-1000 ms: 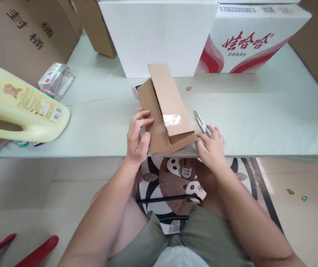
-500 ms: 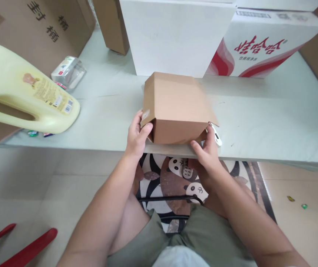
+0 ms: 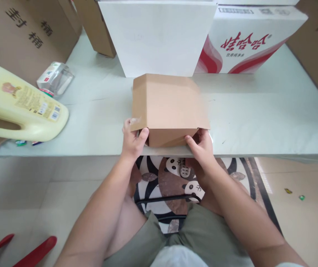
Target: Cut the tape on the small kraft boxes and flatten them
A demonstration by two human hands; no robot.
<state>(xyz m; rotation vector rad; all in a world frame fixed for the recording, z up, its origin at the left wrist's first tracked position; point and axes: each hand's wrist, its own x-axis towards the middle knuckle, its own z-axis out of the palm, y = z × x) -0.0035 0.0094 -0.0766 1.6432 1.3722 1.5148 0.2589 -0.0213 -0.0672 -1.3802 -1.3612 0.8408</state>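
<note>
A small brown cardboard box [image 3: 172,102] sits at the front edge of the table, its side flaps sticking out to left and right. My left hand [image 3: 133,139] grips its near left corner, thumb on the front and fingers behind the left flap. At the near right corner, my right hand [image 3: 202,145] has its thumb on the front panel and its other fingers tucked under the right flap. A sliver of a white object [image 3: 210,138] shows beside the right fingers, mostly hidden. The box's inside is out of sight.
To the left a large pale yellow bottle [image 3: 22,104] leans over the table [image 3: 248,111], near a clear plastic package [image 3: 55,78]. A white carton [image 3: 159,37] and a red-and-white carton [image 3: 248,40] stand behind the box. Large brown cartons [image 3: 31,33] flank the table.
The camera view has shifted, so the surroundings sit further left. Both hands still hold the box, which is turned slightly; the white object at its right is now mostly covered.
</note>
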